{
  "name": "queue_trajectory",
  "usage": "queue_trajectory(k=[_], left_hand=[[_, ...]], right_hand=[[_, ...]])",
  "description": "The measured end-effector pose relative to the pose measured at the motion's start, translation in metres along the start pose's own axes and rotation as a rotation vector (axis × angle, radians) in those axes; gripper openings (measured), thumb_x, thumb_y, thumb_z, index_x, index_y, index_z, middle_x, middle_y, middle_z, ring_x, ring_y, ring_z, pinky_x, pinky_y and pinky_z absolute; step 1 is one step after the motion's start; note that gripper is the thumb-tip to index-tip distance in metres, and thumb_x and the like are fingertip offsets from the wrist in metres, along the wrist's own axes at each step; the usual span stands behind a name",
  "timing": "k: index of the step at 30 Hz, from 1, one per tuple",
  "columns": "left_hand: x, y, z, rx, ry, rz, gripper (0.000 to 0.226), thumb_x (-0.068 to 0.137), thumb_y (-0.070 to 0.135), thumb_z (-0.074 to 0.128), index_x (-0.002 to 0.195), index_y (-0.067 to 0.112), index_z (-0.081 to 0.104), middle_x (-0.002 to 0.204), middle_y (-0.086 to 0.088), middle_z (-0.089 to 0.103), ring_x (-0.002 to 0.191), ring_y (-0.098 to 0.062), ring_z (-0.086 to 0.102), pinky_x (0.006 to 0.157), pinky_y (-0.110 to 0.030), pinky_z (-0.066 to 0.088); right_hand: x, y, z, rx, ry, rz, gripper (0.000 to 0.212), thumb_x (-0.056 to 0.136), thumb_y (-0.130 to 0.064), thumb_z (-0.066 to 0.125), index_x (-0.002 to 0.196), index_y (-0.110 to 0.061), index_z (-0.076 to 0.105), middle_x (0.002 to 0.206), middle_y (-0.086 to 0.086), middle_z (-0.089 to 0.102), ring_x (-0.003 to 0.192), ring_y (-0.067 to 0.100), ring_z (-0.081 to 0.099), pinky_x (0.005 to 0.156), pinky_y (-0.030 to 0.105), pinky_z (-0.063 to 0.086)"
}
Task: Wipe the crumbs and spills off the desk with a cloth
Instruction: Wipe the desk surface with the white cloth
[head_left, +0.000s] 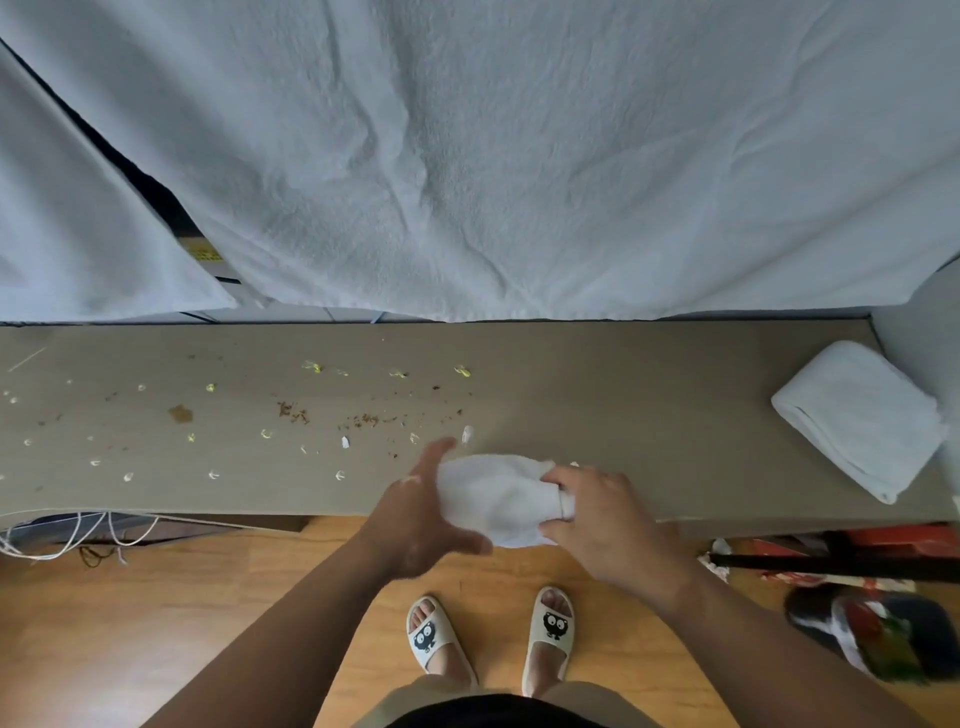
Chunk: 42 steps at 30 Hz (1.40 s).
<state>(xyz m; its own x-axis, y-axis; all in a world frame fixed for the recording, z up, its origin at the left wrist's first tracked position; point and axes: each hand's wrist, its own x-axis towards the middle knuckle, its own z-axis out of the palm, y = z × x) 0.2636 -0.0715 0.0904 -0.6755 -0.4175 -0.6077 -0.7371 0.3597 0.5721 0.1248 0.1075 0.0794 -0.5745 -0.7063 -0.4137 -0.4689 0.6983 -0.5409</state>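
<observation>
A small white cloth (498, 496) is bunched between my two hands over the front edge of the grey-brown desk (649, 405). My left hand (426, 514) cups its left side with thumb and fingers spread around it. My right hand (597, 514) grips its right end, fingers curled into the fabric. Brown crumbs (363, 420), a brown spill (181, 413) and several white and yellow blobs (311, 367) lie scattered over the desk's left and middle parts.
A folded white towel (857, 415) lies at the desk's right end. A large white sheet (519, 156) hangs behind the desk. White cords (78, 535) dangle under the left edge. Red and dark items (872, 613) sit on the wooden floor at right.
</observation>
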Motion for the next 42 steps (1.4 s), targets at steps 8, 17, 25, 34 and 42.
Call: queue_trajectory(k=[8, 17, 25, 34, 42], left_hand=[[0.021, -0.007, 0.006, 0.411, 0.036, 0.246, 0.038, 0.081, 0.048, 0.059, 0.107, 0.023, 0.072, 0.118, 0.001, 0.062, 0.106, -0.021, 0.060, 0.089, -0.031, 0.048], [0.111, -0.007, 0.006, -0.338, 0.129, -0.086, 0.041, 0.095, 0.021, 0.070, 0.133, 0.019, 0.054, 0.113, -0.006, 0.074, 0.097, -0.029, 0.072, 0.089, -0.042, 0.058], [0.095, -0.055, 0.021, 0.028, 0.373, 0.195, 0.040, 0.090, 0.008, 0.068, 0.129, 0.015, 0.062, 0.107, 0.001, 0.070, 0.090, -0.018, 0.065, 0.087, -0.035, 0.055], [0.072, -0.175, -0.039, 0.369, 0.565, -0.075, 0.097, 0.075, 0.081, 0.046, 0.145, 0.013, 0.041, 0.146, -0.011, 0.042, 0.133, -0.037, 0.041, 0.102, -0.059, 0.042], [0.065, -0.231, -0.050, 0.485, 0.526, -0.079, 0.099, 0.077, 0.087, 0.036, 0.141, 0.012, 0.046, 0.145, -0.011, 0.043, 0.134, -0.040, 0.041, 0.108, -0.059, 0.037]], right_hand=[[0.020, 0.029, -0.025, 0.040, -0.150, 0.006, 0.023, 0.082, -0.038, 0.082, 0.086, -0.020, 0.067, 0.083, -0.008, 0.070, 0.080, 0.015, 0.066, 0.069, 0.029, 0.047], [0.117, 0.057, -0.017, 0.005, 0.138, 0.147, 0.069, 0.086, -0.034, 0.078, 0.147, -0.022, 0.049, 0.143, 0.004, 0.058, 0.131, 0.027, 0.055, 0.107, 0.040, 0.048], [0.085, 0.000, 0.112, -0.217, 0.302, 0.249, 0.104, 0.092, -0.081, 0.026, 0.164, -0.008, 0.005, 0.170, 0.026, 0.002, 0.159, 0.041, 0.000, 0.128, 0.054, 0.004], [0.149, -0.003, 0.109, -0.333, 0.408, 0.241, 0.112, 0.086, -0.085, 0.035, 0.160, -0.001, 0.023, 0.162, 0.032, 0.025, 0.153, 0.046, 0.020, 0.121, 0.065, 0.014], [0.239, -0.004, 0.067, -0.434, 0.354, 0.173, 0.106, 0.079, -0.078, 0.026, 0.158, -0.007, 0.023, 0.161, 0.018, 0.031, 0.150, 0.036, 0.025, 0.116, 0.067, 0.019]])
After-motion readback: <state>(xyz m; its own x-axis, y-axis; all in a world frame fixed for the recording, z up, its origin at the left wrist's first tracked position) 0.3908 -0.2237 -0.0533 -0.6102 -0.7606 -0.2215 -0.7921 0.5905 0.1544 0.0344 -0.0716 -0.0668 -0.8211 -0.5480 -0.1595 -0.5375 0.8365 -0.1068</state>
